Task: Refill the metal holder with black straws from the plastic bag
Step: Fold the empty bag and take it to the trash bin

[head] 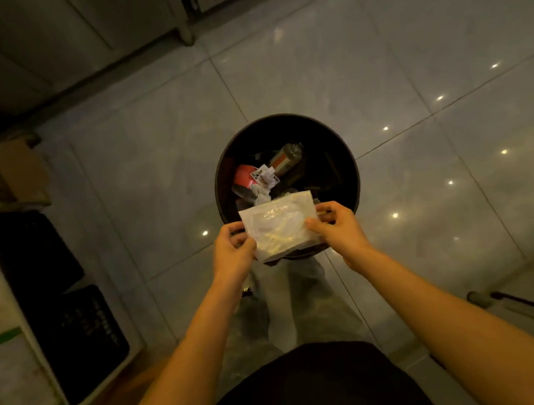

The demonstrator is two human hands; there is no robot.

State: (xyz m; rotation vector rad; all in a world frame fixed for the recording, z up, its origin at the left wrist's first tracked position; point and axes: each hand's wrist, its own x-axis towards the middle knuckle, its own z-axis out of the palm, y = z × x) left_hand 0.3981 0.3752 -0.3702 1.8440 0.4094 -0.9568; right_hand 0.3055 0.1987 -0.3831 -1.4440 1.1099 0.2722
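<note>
I hold a folded, clear plastic bag (279, 226) with pale print on it between both hands, over the near rim of a round black trash bin (220, 174). My left hand (233, 250) pinches the bag's left edge. My right hand (335, 226) pinches its right edge, thumb on top. No black straws show inside the bag. The metal holder is out of view.
The bin stands on a glossy grey tiled floor and holds a red can (244, 178), a brown bottle (288, 155) and crumpled paper. A white shelf unit (33, 341) with black crates (80, 330) and a cardboard box (20, 173) runs along the left. Steel cabinets (127, 22) line the far wall.
</note>
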